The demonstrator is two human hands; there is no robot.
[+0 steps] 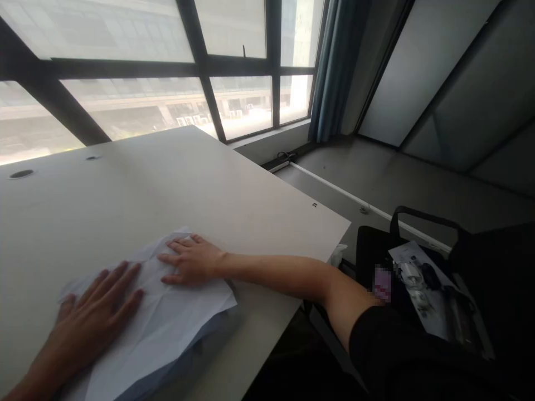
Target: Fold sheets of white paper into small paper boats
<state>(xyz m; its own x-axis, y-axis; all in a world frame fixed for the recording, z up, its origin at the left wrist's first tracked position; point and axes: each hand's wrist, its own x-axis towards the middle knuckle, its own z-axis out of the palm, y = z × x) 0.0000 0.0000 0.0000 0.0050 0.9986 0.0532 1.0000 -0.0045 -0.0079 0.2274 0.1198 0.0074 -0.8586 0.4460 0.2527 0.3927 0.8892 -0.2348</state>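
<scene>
While large windows fill the background, a white counter angles across the view, carrying a crumpled white sheet over a bluish layer. Both hands lie flat on the sheet, fingers spread and released, grasping nothing: the left hand at its lower left, the right hand at its upper edge.

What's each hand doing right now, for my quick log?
Left hand: open, flat on the crumpled white sheet, holding nothing.
Right hand: open, resting flat on it too, not gripping.
</scene>
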